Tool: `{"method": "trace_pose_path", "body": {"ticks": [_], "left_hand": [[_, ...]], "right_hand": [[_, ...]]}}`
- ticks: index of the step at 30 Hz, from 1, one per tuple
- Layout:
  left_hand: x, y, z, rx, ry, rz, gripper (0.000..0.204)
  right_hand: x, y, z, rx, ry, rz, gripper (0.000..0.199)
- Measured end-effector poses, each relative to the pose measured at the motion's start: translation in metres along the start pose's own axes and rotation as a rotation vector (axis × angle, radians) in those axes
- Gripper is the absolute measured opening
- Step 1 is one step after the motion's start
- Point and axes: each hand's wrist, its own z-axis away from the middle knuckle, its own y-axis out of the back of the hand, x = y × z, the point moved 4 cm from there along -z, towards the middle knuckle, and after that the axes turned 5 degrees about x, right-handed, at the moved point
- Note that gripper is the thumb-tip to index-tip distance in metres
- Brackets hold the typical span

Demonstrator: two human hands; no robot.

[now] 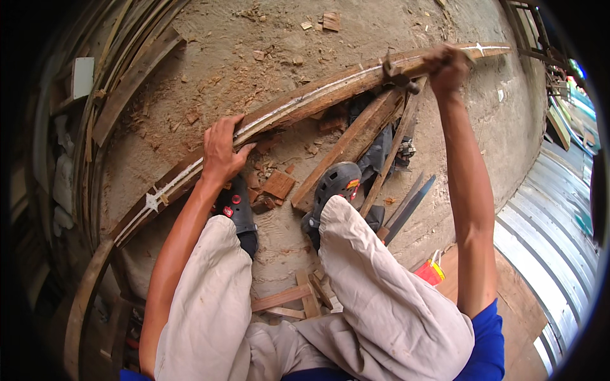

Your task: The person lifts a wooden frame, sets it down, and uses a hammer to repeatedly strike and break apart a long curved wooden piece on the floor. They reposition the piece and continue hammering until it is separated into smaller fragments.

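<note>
A long wooden beam point(311, 98) with a white line along its top edge lies across the view, rising from lower left to upper right. Over its left half curl the fingers of my left hand point(221, 152), the thumb resting on the near side. My right hand point(448, 73), slightly blurred, is closed around the handle of a claw hammer point(400, 79). The hammer's head hangs over the beam's right half; whether it touches the wood I cannot tell. White star-shaped marks show near both ends of the beam.
Beneath the beam, a thick timber point(356, 143) slants toward my shoes. Wood chips and reddish blocks point(278, 184) litter the dirt floor. A long dark blade-like tool point(412, 208) lies right of my feet. Bent planks point(136, 82) crowd the left; corrugated metal sheets point(546, 228) lie at right.
</note>
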Motion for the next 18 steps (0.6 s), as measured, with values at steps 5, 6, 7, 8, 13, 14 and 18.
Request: {"method": "trace_pose_path", "body": {"ticks": [5,6,7,8,13,14,18], "left_hand": [[-0.001,0.000,0.000,-0.016,0.003,-0.010,0.067],[-0.001,0.000,0.000,-0.018,0.000,-0.022,0.068],[-0.001,0.000,0.000,-0.012,-0.007,-0.027,0.068],[-0.001,0.000,0.000,-0.006,-0.014,-0.030,0.068],[-0.001,-0.001,0.001,-0.002,-0.020,-0.031,0.068],[-0.001,0.000,0.001,0.008,-0.027,-0.026,0.068],[-0.002,0.000,0.001,-0.017,-0.009,-0.014,0.067]], "right_hand": [[0.000,0.054,-0.004,0.096,-0.065,-0.339,0.028],[-0.001,0.057,-0.003,0.088,-0.069,-0.344,0.027],[-0.002,0.055,-0.001,0.046,-0.091,-0.347,0.027],[-0.004,0.053,0.000,0.051,-0.067,-0.323,0.027],[-0.015,0.014,0.002,-0.162,0.062,0.027,0.027],[-0.015,0.005,0.002,-0.230,0.095,0.149,0.027],[-0.008,-0.025,0.012,-0.462,0.223,0.601,0.022]]}}
